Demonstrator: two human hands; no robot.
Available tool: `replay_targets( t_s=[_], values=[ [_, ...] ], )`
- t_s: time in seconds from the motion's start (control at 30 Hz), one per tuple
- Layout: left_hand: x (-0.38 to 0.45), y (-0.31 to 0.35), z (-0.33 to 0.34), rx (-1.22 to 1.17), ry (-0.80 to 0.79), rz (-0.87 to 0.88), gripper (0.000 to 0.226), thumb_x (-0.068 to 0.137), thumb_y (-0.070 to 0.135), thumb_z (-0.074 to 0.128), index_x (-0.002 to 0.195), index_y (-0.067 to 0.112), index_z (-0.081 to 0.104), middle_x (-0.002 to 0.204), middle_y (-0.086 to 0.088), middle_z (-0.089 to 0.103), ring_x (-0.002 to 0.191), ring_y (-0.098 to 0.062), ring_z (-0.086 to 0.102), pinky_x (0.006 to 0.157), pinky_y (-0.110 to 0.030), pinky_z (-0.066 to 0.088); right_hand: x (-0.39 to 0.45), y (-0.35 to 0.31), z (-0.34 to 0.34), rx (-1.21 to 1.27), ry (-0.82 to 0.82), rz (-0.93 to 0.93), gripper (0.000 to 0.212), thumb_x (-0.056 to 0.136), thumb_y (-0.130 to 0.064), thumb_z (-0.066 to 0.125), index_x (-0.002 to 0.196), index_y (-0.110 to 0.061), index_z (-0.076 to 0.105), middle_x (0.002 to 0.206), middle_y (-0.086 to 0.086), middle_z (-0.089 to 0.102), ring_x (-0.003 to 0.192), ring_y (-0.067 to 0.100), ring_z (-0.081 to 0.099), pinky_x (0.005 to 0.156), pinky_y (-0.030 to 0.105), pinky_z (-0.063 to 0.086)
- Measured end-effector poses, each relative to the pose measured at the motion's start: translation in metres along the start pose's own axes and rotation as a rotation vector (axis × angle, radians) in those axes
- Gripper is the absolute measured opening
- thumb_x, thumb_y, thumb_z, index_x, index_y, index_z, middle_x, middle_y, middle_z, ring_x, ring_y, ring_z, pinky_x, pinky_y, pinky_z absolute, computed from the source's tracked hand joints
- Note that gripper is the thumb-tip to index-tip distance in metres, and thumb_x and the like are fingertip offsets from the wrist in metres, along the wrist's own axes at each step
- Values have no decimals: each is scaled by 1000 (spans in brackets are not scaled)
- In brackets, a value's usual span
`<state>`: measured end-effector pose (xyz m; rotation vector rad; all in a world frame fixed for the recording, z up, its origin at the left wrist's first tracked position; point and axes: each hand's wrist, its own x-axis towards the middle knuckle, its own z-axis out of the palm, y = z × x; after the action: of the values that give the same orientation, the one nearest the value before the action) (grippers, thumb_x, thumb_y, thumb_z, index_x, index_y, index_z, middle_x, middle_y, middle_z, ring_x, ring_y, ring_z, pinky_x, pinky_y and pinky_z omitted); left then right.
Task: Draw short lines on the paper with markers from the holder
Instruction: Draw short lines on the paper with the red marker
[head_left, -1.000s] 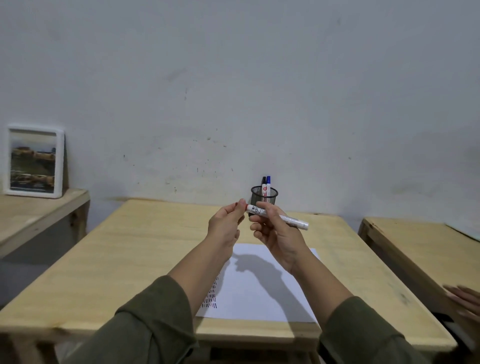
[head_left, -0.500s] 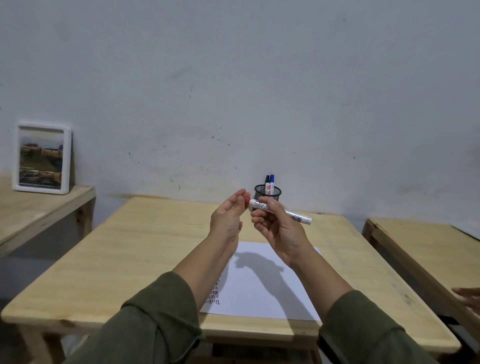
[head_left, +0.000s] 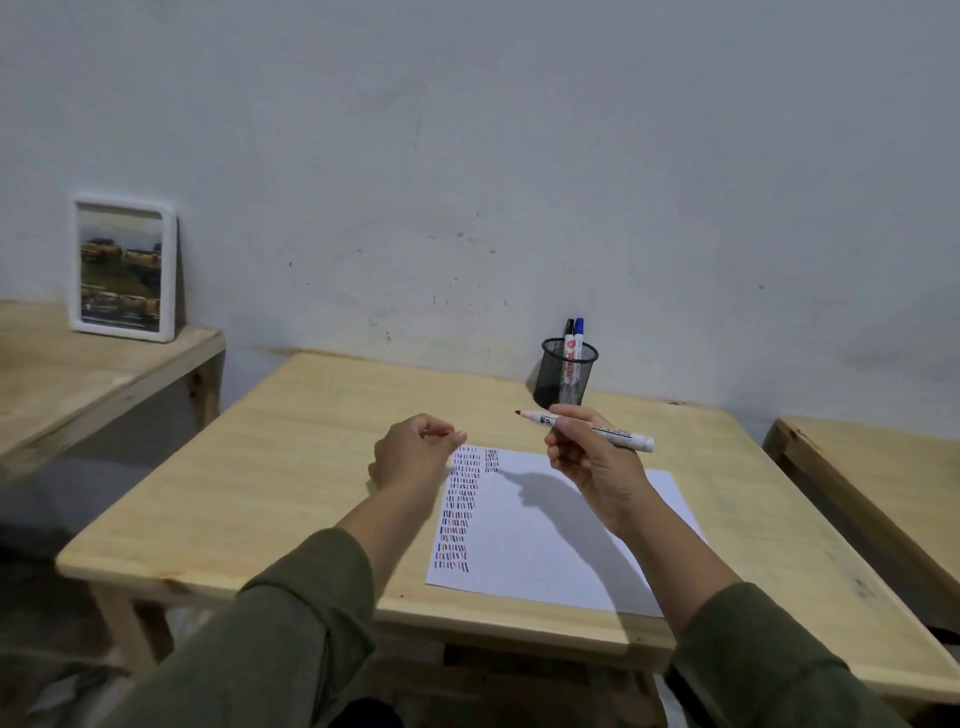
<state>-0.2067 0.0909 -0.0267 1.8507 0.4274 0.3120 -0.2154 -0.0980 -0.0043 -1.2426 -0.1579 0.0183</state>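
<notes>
My right hand (head_left: 592, 462) holds a white marker (head_left: 615, 432) above the paper, its bare red tip pointing left. My left hand (head_left: 413, 452) hovers at the paper's far left corner with its fingers curled closed; the marker's cap is presumably inside, though I cannot see it. The white paper (head_left: 550, 540) lies on the wooden table (head_left: 291, 467), with columns of short red, blue and black lines down its left side. A black mesh holder (head_left: 566, 373) stands at the table's far edge with a black and a blue marker (head_left: 577, 338) in it.
A second wooden table (head_left: 78, 374) stands to the left with a white-framed picture (head_left: 122, 270) leaning on the wall. Another wooden table (head_left: 883, 478) is at the right. A grey wall rises right behind the holder.
My hands have pulled apart: the marker's red tip is now uncovered and my left hand has moved left and down. The camera has tilted down, showing more of the paper.
</notes>
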Motion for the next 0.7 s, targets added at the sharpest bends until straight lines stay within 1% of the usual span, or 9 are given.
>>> replay_targets(
  t_s=[0.03,0.07,0.1,0.13,0.2,0.33,0.43,0.57,0.7],
  values=[
    [1,-8,1,98,14,11,12,74,39,74,73,29,66,85,13,73,76,-7,65,86,-29,51,1,2,0,-20,3,7,13,90,-3,54,98,-8,62,63,3,58,54,11,54,57,19,47],
    [3,-13,2,181,23,29,13,75,40,73,74,29,65,87,13,74,81,-8,64,92,-33,44,1,5,0,-41,6,11,13,89,-2,55,98,-7,63,62,2,56,54,11,53,57,19,46],
    [3,-17,3,240,31,48,12,76,41,71,77,30,66,91,12,74,90,-11,63,93,-34,38,2,7,1,-60,8,14,13,88,-1,55,97,-6,63,61,2,54,54,10,51,56,19,45],
    [4,-21,3,275,34,61,13,77,42,70,81,30,67,95,12,74,99,-13,61,93,-35,34,3,8,2,-74,11,17,13,88,-1,55,96,-6,64,60,2,52,53,9,50,56,18,44],
    [5,-26,3,310,32,73,15,78,43,68,85,30,68,97,12,73,107,-15,59,91,-35,32,6,11,5,-88,25,27,11,87,-2,56,90,-8,65,58,1,50,50,8,47,53,18,41],
    [8,-37,7,370,31,108,18,79,46,66,88,30,68,96,12,72,106,-15,59,86,-34,29,10,18,7,-105,69,52,8,88,-10,58,84,-9,65,54,-1,50,50,8,42,53,20,37],
    [8,-40,8,382,34,138,22,77,48,66,91,31,66,96,14,71,107,-13,58,82,-32,25,12,24,6,-132,108,75,7,88,-11,59,83,-10,64,54,0,46,47,8,40,52,21,36],
    [8,-46,6,416,-28,182,39,72,53,69,104,32,62,105,17,70,114,-10,52,83,-31,23,18,31,1,-164,182,114,6,85,-7,62,83,-12,65,50,-4,46,44,6,38,54,20,35],
    [9,-52,5,475,-48,235,44,71,55,69,107,31,59,112,18,66,118,-10,48,86,-30,22,27,38,-3,-199,252,115,6,82,-6,65,78,-8,68,55,-2,46,48,9,38,52,19,35]
  ],
)
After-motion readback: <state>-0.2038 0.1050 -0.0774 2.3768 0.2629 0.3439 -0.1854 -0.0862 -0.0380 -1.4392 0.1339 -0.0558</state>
